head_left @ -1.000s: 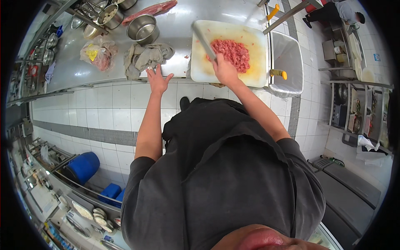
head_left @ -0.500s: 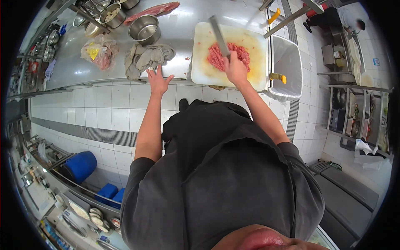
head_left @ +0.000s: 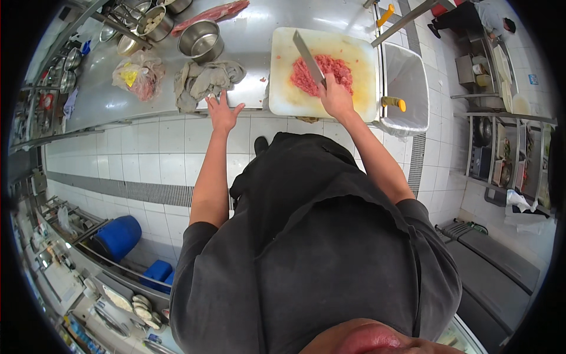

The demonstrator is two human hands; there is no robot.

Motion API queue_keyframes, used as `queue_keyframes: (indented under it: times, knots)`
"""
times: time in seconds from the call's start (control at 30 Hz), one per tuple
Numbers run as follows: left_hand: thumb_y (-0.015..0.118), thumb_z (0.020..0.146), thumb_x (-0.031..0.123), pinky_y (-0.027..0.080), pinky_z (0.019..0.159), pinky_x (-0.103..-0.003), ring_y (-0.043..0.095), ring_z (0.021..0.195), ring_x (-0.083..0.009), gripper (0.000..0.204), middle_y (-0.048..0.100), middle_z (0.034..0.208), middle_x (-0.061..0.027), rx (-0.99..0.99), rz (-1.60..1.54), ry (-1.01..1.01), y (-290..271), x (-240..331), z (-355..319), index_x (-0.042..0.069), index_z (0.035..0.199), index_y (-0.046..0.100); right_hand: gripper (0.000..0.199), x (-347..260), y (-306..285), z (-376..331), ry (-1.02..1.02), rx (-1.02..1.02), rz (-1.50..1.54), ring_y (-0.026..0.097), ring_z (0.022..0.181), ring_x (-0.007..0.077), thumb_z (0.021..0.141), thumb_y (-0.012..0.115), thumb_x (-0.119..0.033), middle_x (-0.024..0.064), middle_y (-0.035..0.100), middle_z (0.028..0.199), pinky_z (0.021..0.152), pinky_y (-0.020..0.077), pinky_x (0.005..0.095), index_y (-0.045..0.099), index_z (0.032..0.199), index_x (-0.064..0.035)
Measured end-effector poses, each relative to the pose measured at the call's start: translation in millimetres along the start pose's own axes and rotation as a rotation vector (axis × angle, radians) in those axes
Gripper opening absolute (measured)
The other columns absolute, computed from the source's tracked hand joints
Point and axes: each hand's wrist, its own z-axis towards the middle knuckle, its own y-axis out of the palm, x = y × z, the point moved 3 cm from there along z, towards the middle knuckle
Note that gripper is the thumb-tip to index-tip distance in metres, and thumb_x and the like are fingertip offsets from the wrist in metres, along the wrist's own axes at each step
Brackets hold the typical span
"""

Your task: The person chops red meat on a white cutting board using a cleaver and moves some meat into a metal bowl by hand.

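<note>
In my right hand (head_left: 338, 99) is a cleaver (head_left: 308, 58), gripped by its handle, its long blade slanting up and left across a pile of minced meat (head_left: 330, 66). The mince lies spread over a thick white cutting board (head_left: 283, 97), which has yellowish stains. My left hand (head_left: 223, 112) rests with fingers spread at the front edge of the steel table, its fingertips at a crumpled grey cloth (head_left: 206, 79). Behind that cloth stands a steel pot (head_left: 201, 41).
A plastic bag of meat (head_left: 140, 75) lies left of the cloth. A long raw meat piece (head_left: 212, 16) is at the back, near a pot of pale round items (head_left: 155, 23). Right of the board hangs a lined bin (head_left: 407, 76) with a yellow-handled tool (head_left: 394, 103). Another person (head_left: 471, 20) stands far right.
The cleaver's blade is tilted a little more to the left over the mince. The left hand stays by the cloth; the whole view has shifted slightly.
</note>
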Motion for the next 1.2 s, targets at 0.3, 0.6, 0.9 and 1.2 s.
queue_keyframes:
  times: [0.3, 0.6, 0.9, 1.2]
  knots:
    - [0.069, 0.077, 0.057, 0.018, 0.113, -0.052, 0.013, 0.137, -0.0512, 0.091, 0.028, 0.14, -0.0333, 0.009, -0.041, 0.016, 0.4, 1.5, 3.4, 0.009, 0.145, 0.033, 0.025, -16.8, 1.1, -3.9, -0.057, -0.059, 0.001, 0.062, 0.076, 0.045, 0.092, 0.052, -0.025, 0.0243, 0.065, 0.082, 0.068, 0.0464, 0.0558, 0.043, 0.103, -0.0046]
    - [0.067, 0.077, 0.06, 0.017, 0.113, -0.052, 0.011, 0.139, -0.0498, 0.091, 0.026, 0.141, -0.0352, -0.02, -0.048, 0.01, -0.7, 2.7, 1.5, 0.01, 0.146, 0.032, 0.028, 50.7, -31.0, -14.9, 0.101, 0.051, -0.028, 0.062, 0.079, 0.0468, 0.094, 0.05, -0.023, 0.0253, 0.065, 0.084, 0.069, 0.0474, 0.0539, 0.044, 0.116, -0.0057]
    - [0.067, 0.077, 0.06, 0.017, 0.114, -0.051, 0.011, 0.138, -0.0504, 0.093, 0.028, 0.139, -0.0358, -0.019, -0.029, 0.005, 0.4, 1.6, 3.3, 0.01, 0.146, 0.03, 0.028, 77.9, -33.0, -28.4, 0.17, 0.124, 0.025, 0.062, 0.079, 0.0471, 0.095, 0.05, -0.027, 0.0267, 0.065, 0.086, 0.069, 0.0469, 0.0541, 0.045, 0.111, -0.0043]
    - [0.067, 0.077, 0.06, 0.017, 0.114, -0.051, 0.012, 0.138, -0.0505, 0.092, 0.027, 0.14, -0.0363, -0.016, -0.025, 0.01, -3.0, 4.0, 2.7, 0.01, 0.146, 0.032, 0.028, 72.3, -27.3, -26.2, 0.174, 0.066, 0.022, 0.06, 0.08, 0.0488, 0.095, 0.05, -0.026, 0.0301, 0.063, 0.085, 0.069, 0.0452, 0.0551, 0.043, 0.11, -0.0035]
